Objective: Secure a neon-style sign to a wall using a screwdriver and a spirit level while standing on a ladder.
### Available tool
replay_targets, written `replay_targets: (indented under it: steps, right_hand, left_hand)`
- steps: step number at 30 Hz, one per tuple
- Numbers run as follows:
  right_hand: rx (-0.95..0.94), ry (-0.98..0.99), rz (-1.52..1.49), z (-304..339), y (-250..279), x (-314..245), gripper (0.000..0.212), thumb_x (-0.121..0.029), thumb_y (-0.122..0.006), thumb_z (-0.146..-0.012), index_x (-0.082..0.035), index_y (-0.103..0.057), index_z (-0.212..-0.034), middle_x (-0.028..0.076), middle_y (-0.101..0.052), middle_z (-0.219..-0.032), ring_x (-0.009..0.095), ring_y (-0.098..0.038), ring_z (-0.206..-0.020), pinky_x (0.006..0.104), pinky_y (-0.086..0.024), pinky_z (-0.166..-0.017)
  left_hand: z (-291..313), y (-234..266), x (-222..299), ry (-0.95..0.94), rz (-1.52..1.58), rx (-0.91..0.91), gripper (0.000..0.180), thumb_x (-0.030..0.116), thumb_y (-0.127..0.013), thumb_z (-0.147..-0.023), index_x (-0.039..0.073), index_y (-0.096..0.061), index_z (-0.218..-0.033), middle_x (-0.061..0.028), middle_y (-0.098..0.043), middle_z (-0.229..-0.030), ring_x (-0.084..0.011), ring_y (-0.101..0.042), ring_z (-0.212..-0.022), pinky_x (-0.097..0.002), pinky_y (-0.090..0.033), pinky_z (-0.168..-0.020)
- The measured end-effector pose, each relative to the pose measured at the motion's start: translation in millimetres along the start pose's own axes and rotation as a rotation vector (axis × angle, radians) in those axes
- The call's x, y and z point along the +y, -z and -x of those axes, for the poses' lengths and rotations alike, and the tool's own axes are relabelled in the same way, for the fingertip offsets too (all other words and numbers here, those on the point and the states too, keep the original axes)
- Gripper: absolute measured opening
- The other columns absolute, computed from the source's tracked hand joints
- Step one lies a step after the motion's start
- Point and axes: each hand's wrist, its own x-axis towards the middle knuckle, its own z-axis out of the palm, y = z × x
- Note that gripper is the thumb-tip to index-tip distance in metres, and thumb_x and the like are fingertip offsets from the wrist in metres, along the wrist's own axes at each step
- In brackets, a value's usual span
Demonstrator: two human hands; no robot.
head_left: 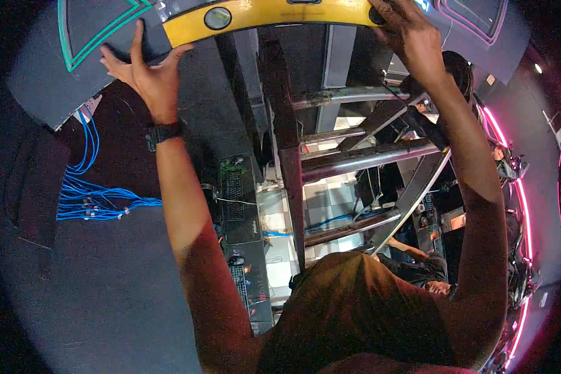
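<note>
Long yellow spirit level [271, 15] — round end windows [218, 19]

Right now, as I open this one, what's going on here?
A person has both hands up at a yellow bar. The right hand is over its right end; the left hand is spread on a dark panel, thumb at the bar's left end. A ladder shows between the arms, blue cables lie off to the left, and another person is lower down at right.
</note>
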Motion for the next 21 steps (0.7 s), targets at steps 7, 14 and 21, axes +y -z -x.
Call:
replay_targets:
  steps: [7,14,21]
  right_hand:
    - [0.025,-0.011,-0.006,4,-5,5,0.061,-0.011,-0.076,-0.089,-0.015,-0.054,-0.147,0.013,-0.052,-0.152,0.037,-0.046,-0.144,0.0451,-0.046,-0.114]
    - [0.090,0.072,0.013,8,-14,13,0.055,-0.014,-0.075,-0.092,-0.012,-0.054,-0.143,0.012,-0.051,-0.152,0.036,-0.047,-0.143,0.0442,-0.053,-0.105]
    - [0.044,0.061,0.063,6,-8,9,0.066,-0.013,-0.077,-0.087,-0.011,-0.051,-0.147,0.011,-0.049,-0.153,0.034,-0.043,-0.146,0.0436,-0.050,-0.109]
  left_hand:
    - [1,-1,-2,0.027,-0.047,-0.014,0.105,0.045,-0.101,-0.050,0.032,-0.061,-0.145,-0.0349,-0.014,-0.166,-0.0535,-0.013,-0.154,-0.0684,-0.010,-0.121]
    - [1,2,5,0.029,0.008,-0.037,0.102,0.040,-0.101,-0.055,0.029,-0.059,-0.147,-0.0350,-0.011,-0.166,-0.0530,-0.012,-0.154,-0.0660,-0.010,-0.122]
    - [-3,5,2,0.044,-0.048,-0.085,0.101,0.040,-0.101,-0.056,0.028,-0.059,-0.147,-0.0363,-0.011,-0.166,-0.0525,-0.011,-0.154,-0.0649,-0.013,-0.122]
